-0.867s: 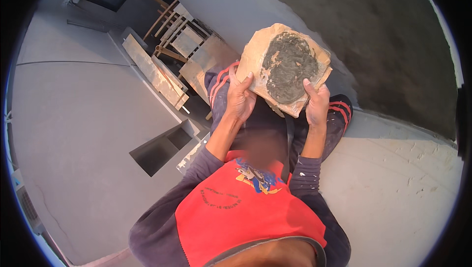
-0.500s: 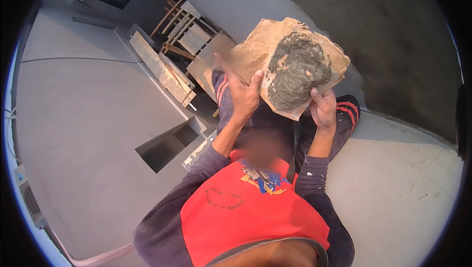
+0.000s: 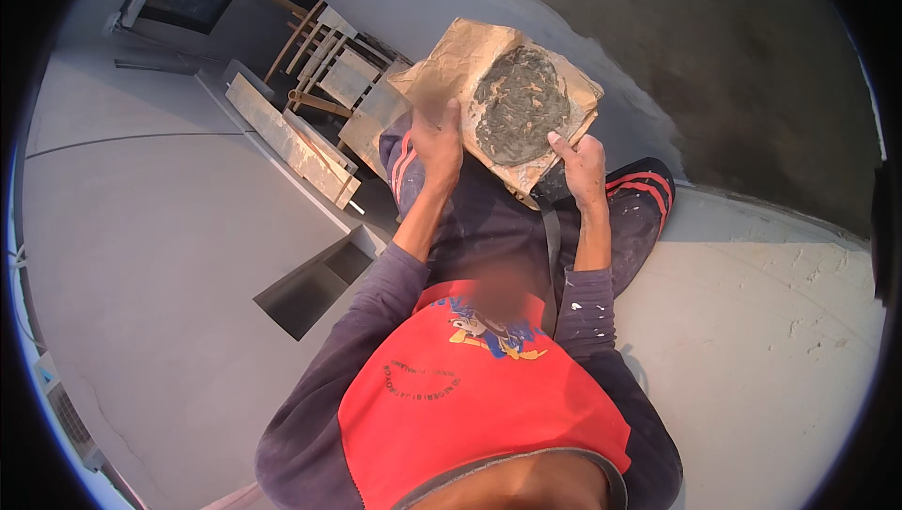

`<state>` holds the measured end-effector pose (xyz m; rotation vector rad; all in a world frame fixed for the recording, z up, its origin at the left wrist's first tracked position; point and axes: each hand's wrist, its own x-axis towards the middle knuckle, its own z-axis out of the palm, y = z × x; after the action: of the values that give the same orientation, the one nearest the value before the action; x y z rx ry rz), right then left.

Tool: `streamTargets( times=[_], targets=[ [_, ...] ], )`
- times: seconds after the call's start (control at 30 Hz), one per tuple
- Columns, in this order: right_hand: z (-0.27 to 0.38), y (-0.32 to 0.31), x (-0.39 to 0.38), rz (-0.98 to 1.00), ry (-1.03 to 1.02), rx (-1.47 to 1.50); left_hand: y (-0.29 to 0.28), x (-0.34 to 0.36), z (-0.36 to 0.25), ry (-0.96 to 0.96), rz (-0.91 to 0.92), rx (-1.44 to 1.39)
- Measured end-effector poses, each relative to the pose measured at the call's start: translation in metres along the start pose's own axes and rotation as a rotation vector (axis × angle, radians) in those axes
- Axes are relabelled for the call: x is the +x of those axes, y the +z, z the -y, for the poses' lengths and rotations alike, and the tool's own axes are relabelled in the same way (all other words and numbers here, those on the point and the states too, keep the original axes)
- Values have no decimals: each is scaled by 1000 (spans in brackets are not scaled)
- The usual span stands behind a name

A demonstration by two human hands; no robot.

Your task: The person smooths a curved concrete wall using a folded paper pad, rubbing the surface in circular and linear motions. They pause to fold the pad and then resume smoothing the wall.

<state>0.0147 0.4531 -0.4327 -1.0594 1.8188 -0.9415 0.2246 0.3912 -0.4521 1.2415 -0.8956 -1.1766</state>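
A crumpled sheet of brown paper (image 3: 455, 54) is held up in front of my lap, with a round patch of wet grey mortar (image 3: 522, 106) on it. The paper's left edge is in my left hand (image 3: 438, 151), thumb on top; some of its fingers are blurred or behind the paper. My right hand (image 3: 586, 170) pinches the lower right edge, its thumb pressed close beside the mortar. Bits of brown paper show on the mortar's surface. The underside of the sheet is hidden.
Long boards (image 3: 287, 139) and wooden frames (image 3: 329, 54) stand beyond my left knee. A rectangular recess (image 3: 315, 285) opens in the grey surface at left. Ahead at right is a wall with a darker, damp-looking grey coat (image 3: 695, 50). A pale ledge (image 3: 752, 322) lies at my right.
Both hands have shifted left with the paper and mortar. The sheet is tilted differently, and the mortar now looks rounder and flatter. The whole view has also shifted slightly.
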Motion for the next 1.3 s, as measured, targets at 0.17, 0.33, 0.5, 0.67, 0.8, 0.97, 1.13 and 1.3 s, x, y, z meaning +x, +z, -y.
streamTargets(
  times=[0.17,0.33,0.5,0.67,0.8,0.97,1.13,1.3],
  targets=[
    [-12,-13,20,17,98,242,15,-25,-18,-300,78,-293],
    [53,-27,5,62,39,-399,12,-20,-8,125,116,259],
    [-28,17,12,-148,166,-202,32,-27,-32,22,194,487],
    [-3,-2,30,98,80,597,13,16,11,121,108,789],
    [-96,21,42,-159,-37,-485,44,15,-10,225,148,718],
    [44,-49,24,343,26,-667,16,29,-3,72,162,878],
    [146,-105,-52,-257,-903,-36,25,24,0,142,115,849],
    [4,65,1,114,-656,-460,34,11,-19,309,55,780]
  ],
)
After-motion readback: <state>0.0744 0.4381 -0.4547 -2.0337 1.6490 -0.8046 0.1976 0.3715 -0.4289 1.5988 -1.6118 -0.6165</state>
